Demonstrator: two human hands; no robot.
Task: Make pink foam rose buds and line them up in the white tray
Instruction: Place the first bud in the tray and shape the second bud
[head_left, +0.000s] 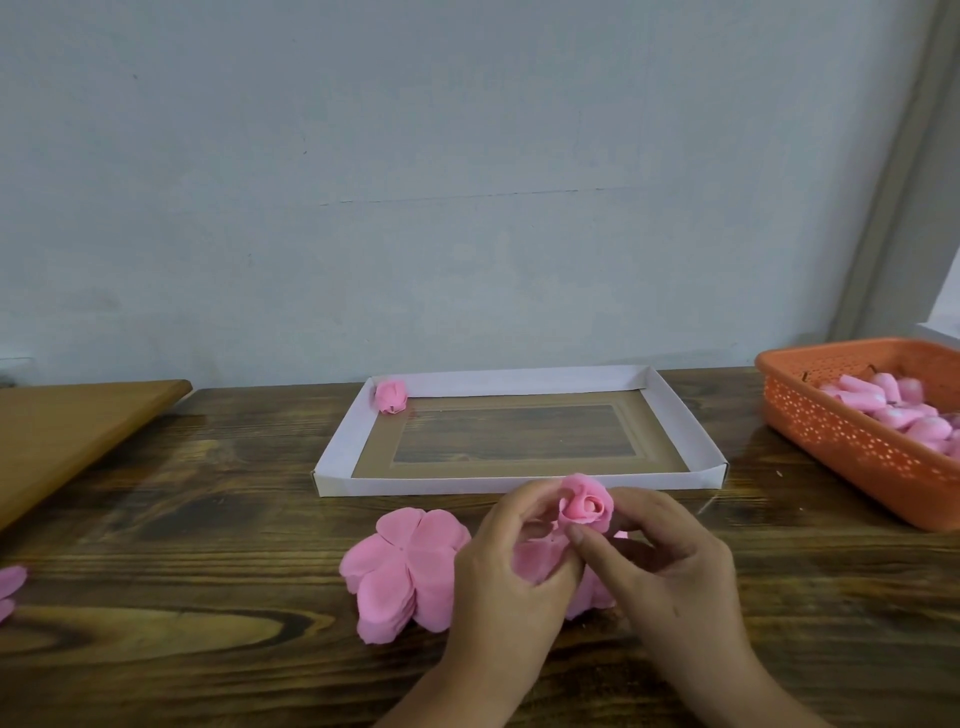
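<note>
Both hands work near the counter's front edge: left hand (511, 566) and right hand (670, 558) pinch a half-wrapped bud (586, 503) above a petal stack (402, 566). Wrapping looks in hand; next, I judge, the loose petals need pressing closed before setting it down. Farther back, the tray (691, 431) holds one finished bud (390, 396) in its far left corner. An orange basket (831, 431) sits at the right edge.

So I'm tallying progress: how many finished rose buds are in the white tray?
1. One rose bud sits in the white tray's far-left corner. Another bud is held in both hands, not placed.
</note>
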